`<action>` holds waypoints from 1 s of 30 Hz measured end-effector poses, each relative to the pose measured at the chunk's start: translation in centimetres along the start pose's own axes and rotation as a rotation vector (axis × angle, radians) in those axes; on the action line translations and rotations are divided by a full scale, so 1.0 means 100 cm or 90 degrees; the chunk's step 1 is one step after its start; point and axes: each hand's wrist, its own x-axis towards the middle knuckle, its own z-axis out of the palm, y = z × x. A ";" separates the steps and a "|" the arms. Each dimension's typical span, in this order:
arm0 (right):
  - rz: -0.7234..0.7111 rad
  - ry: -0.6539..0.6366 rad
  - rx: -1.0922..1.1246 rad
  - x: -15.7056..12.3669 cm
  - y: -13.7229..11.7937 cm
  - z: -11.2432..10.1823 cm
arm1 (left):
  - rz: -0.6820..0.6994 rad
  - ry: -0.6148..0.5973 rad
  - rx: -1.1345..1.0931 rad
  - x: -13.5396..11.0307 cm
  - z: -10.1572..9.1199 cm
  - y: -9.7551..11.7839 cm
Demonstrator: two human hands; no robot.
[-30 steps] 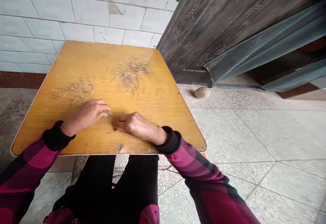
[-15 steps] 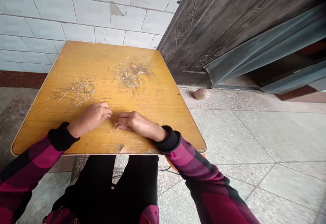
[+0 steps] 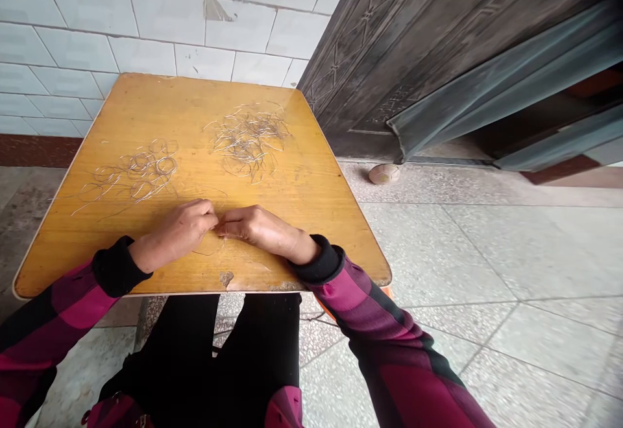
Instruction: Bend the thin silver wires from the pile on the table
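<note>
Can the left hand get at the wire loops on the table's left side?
Probably yes: the left hand rests just short of the wire loops, only bare table between them, though it pinches a thin wire.

Square yellow-orange wooden desk [image 3: 146,100]: varnished top, smooth, faintly glossy, grain showing; veneer chipped rough at the near edge
Thin silvery metal wire strand [image 3: 210,251]: bare, bright, very fine
Tangled heap of silvery wire lengths [image 3: 248,133] and cluster of silvery wire loops [image 3: 143,168]: same bare shiny metal
Magenta-and-black checked sleeves [image 3: 73,298]: soft matt cloth, black ribbed knit cuffs
White wall tiles [image 3: 146,13]: glazed, glossy, some chipped
Grey speckled stone floor [image 3: 487,253]: smooth, dull sheen
Dark embossed door [image 3: 413,39]: matt, dusty, weathered
</note>
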 end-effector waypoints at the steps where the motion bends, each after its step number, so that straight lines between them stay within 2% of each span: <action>1: -0.011 0.004 -0.008 0.000 0.001 -0.001 | -0.005 0.000 0.005 0.000 0.001 0.000; 7: -0.070 0.011 -0.092 -0.002 0.006 -0.003 | -0.008 0.019 0.059 0.001 0.001 0.002; 30: -0.073 -0.021 -0.159 -0.004 0.004 -0.010 | 0.002 0.023 0.078 0.002 0.001 0.004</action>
